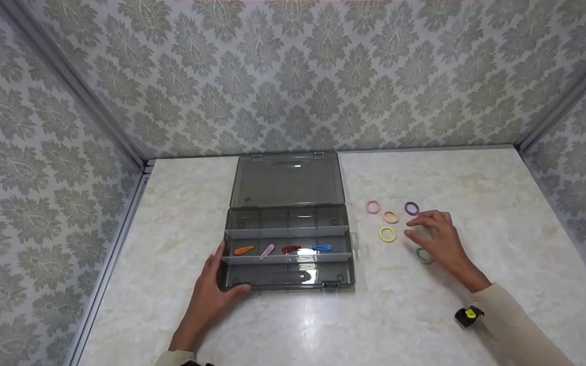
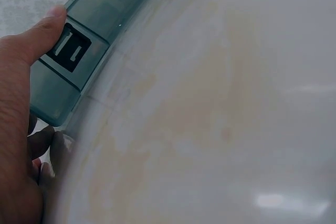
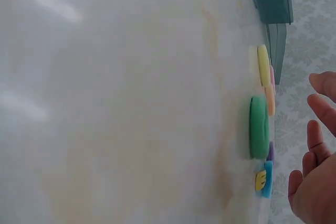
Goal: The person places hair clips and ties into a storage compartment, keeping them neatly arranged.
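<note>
A grey see-through organizer box lies with its lid folded back. My left hand holds its near left corner, thumb on the front wall and fingers along the left side. Snap hair clips lie in the box's middle row: orange, pink, dark red and blue. My right hand hovers above the hair ties, fingers loosely bent, holding nothing. Nearby lie purple, yellow, orange, pink and green hair ties. A blue tie shows in the right wrist view.
Light dividers separate the box's rows. The pale marbled table meets patterned wall panels at the back and both sides. A black device with a yellow mark sits by the right sleeve.
</note>
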`<state>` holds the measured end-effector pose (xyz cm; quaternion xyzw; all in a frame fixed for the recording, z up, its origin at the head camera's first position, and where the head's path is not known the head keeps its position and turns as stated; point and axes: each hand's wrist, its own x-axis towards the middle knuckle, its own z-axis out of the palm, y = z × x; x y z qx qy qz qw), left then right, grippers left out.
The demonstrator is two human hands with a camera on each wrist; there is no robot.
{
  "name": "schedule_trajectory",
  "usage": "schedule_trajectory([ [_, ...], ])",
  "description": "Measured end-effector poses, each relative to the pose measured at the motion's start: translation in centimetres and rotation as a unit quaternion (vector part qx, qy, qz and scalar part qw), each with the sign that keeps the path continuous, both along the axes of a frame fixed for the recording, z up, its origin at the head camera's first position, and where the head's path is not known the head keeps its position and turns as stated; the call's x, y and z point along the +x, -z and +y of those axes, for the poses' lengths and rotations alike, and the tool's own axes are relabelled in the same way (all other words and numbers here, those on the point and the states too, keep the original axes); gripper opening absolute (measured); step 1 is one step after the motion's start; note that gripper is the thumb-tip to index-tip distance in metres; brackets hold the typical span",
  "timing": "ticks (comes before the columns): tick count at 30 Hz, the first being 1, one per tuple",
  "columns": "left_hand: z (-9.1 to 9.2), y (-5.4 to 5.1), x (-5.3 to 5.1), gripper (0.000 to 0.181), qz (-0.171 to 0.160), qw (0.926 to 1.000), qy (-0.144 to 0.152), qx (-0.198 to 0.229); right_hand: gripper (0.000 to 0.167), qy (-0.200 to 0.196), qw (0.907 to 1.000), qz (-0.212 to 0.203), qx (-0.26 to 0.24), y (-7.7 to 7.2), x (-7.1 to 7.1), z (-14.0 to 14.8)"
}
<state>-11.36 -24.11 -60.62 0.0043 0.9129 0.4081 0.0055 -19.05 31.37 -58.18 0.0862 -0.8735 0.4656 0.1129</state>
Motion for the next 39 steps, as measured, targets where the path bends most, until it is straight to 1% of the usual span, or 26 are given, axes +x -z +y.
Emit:
schedule_trajectory([
  [3,-0.1,0.0,0.0,0.12,0.008,1.0,0.002,0.002,0.018,0.019,0.9997,-0.015,0.001,0.2,0.5,1.1],
  [8,-0.2,0.2,0.0,0.117,0.024,0.9997,0.008,0.006,0.019,0.043,0.9989,-0.017,-0.002,0.5,1.3,2.7],
  [17,0.0,0.1,0.0,0.118,0.014,0.9999,0.006,0.006,0.027,0.092,0.9947,-0.046,-0.001,0.9,2.3,4.7],
  [21,0.0,0.1,0.1,0.118,0.014,0.9999,0.005,0.003,0.03,0.101,0.9934,-0.055,0.006,1.3,2.5,5.2],
  [25,0.0,0.0,0.1,0.118,0.018,0.9998,0.005,0.006,0.028,0.101,0.9935,-0.05,0.013,1.8,2.5,5.3],
  [31,0.0,-0.1,0.2,0.118,0.011,0.9999,0.003,0.006,0.027,0.116,0.9912,-0.054,0.033,2.0,2.6,4.6],
  [39,0.0,-0.1,0.2,0.12,-0.013,0.9999,-0.006,0.006,0.023,0.121,0.9906,-0.015,0.062,2.4,2.3,3.8],
])
